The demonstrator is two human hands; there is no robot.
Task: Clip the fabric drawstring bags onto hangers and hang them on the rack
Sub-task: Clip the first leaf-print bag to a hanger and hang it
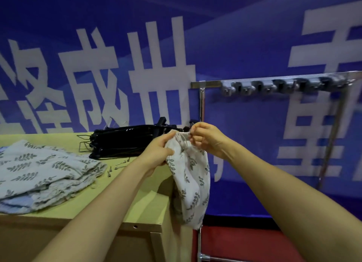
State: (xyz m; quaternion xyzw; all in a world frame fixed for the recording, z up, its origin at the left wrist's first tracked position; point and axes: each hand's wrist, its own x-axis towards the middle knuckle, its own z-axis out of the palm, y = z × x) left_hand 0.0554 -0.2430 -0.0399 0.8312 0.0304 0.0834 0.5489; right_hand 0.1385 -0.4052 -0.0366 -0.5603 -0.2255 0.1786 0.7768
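The left hand [156, 154] grips the gathered mouth of a soft cloth bag [190, 183] with a grey leaf print, fingers curled round the fabric. The right hand [207, 140] pinches a thin metal pin [184, 133] at the bag's top edge. The bag hangs beside the right edge of the yellow-green surface [152, 203]. At left lies a rumpled pile of similar bags [39, 173]; farther away, stacked black hangers [125, 144]. The shiny metal rack [207, 83] stands at right.

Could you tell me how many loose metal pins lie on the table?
4 pins seem visible: two below the black hangers, two beside the bag pile; others may be hidden.
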